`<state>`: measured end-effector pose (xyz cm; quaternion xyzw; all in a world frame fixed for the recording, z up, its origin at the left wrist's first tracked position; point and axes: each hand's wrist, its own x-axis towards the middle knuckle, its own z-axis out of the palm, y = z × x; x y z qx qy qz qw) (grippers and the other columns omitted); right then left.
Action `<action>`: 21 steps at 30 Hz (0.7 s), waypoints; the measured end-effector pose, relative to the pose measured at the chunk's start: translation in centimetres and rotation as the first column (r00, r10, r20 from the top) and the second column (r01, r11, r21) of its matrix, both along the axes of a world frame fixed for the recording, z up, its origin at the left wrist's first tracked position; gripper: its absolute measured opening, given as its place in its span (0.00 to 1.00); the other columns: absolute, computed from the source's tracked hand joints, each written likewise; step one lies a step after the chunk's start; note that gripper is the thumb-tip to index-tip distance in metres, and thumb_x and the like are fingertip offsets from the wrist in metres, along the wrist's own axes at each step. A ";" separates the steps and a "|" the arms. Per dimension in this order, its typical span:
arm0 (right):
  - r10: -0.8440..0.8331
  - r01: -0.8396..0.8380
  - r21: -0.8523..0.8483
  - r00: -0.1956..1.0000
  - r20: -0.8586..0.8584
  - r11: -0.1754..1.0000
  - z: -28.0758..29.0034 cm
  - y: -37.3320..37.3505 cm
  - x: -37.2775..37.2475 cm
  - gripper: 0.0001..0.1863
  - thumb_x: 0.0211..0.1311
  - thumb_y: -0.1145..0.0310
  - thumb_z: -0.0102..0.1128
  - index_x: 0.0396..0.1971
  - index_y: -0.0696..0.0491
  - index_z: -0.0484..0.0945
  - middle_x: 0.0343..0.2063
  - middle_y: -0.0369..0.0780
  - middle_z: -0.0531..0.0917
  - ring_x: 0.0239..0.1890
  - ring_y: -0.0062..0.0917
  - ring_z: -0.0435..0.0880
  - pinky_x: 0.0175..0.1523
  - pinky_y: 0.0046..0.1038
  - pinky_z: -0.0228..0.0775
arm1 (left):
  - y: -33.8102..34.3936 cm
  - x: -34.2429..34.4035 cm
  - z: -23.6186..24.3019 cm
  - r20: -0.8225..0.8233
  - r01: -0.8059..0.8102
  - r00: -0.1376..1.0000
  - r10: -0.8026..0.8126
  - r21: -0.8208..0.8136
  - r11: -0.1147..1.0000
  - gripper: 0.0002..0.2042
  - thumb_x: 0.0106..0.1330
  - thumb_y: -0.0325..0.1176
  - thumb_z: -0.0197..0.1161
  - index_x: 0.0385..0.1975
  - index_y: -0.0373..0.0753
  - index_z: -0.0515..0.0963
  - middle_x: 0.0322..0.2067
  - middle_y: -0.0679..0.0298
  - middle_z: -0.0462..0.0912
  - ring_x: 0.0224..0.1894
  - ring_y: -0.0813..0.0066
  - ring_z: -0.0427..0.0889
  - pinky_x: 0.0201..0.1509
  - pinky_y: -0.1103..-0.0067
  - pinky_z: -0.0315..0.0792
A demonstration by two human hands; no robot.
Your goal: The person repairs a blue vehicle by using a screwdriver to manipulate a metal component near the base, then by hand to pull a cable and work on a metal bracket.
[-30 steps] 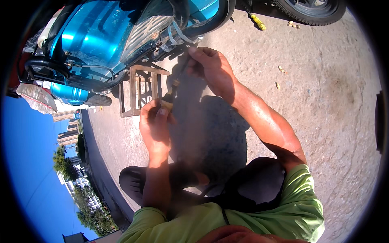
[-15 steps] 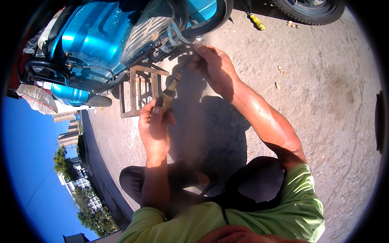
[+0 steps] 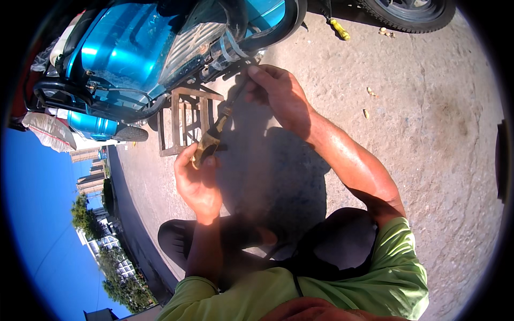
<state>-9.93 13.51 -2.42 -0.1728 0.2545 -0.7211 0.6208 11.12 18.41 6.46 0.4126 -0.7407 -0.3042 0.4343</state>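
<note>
The left hand [image 3: 198, 184] has its thumb and fingers clamped on the near end of a long tool [image 3: 220, 124], whose brownish-yellow handle leads to a dark, thin shaft. The right hand [image 3: 282, 96] pinches the far end of that shaft, partly in shadow. The tool slants between the 2 hands, above the ground [image 3: 428, 150].

Just beyond the left hand stands a brown slatted frame [image 3: 175, 120] — the nearest obstacle on that side. Past the right hand, a blue vehicle [image 3: 126, 45] fills the far left, a pale strap [image 3: 227, 48] wrapped around its lower part. A white sack [image 3: 48, 131] is at its left.

At the far right, a yellow-handled tool [image 3: 340, 29] lies near a black tyre [image 3: 415, 24]; 2 small tan scraps [image 3: 366, 113] are nearer.
</note>
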 end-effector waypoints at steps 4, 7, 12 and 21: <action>0.013 -0.013 0.003 1.000 -0.010 1.000 0.3 0.0 -0.1 0.16 0.72 0.57 0.55 0.43 0.56 0.79 0.30 0.34 0.80 0.31 0.19 0.80 0.42 0.22 0.73 | 0.0 0.1 0.0 0.001 -0.001 1.000 0.001 -0.022 1.000 0.18 0.67 0.18 0.59 0.57 0.33 0.70 0.44 0.58 0.77 0.37 0.76 0.80 0.41 0.79 0.76; 0.004 -0.004 -0.005 1.000 -0.007 1.000 0.2 -0.2 0.0 0.16 0.72 0.58 0.55 0.42 0.57 0.79 0.30 0.35 0.80 0.31 0.19 0.80 0.42 0.22 0.73 | -0.3 0.3 -0.2 0.015 0.007 1.000 -0.007 -0.042 0.999 0.18 0.67 0.18 0.58 0.57 0.33 0.70 0.45 0.58 0.77 0.37 0.76 0.79 0.41 0.79 0.76; -0.008 0.008 -0.023 1.000 0.013 1.000 -0.5 -1.0 0.3 0.15 0.72 0.59 0.56 0.40 0.57 0.79 0.29 0.36 0.81 0.30 0.19 0.80 0.39 0.21 0.74 | -0.4 0.2 -0.5 0.011 -0.021 1.000 0.022 -0.053 0.998 0.17 0.67 0.19 0.58 0.55 0.33 0.71 0.42 0.59 0.78 0.35 0.76 0.79 0.40 0.80 0.75; -0.023 0.026 -0.036 0.997 0.070 0.999 -0.6 -0.9 0.0 0.15 0.71 0.59 0.58 0.39 0.58 0.78 0.28 0.36 0.80 0.29 0.20 0.80 0.38 0.21 0.73 | -0.5 -0.6 1.2 0.000 -0.237 0.965 0.263 0.430 0.871 0.27 0.75 0.54 0.48 0.49 0.31 0.73 0.24 0.61 0.78 0.18 0.78 0.72 0.20 0.83 0.66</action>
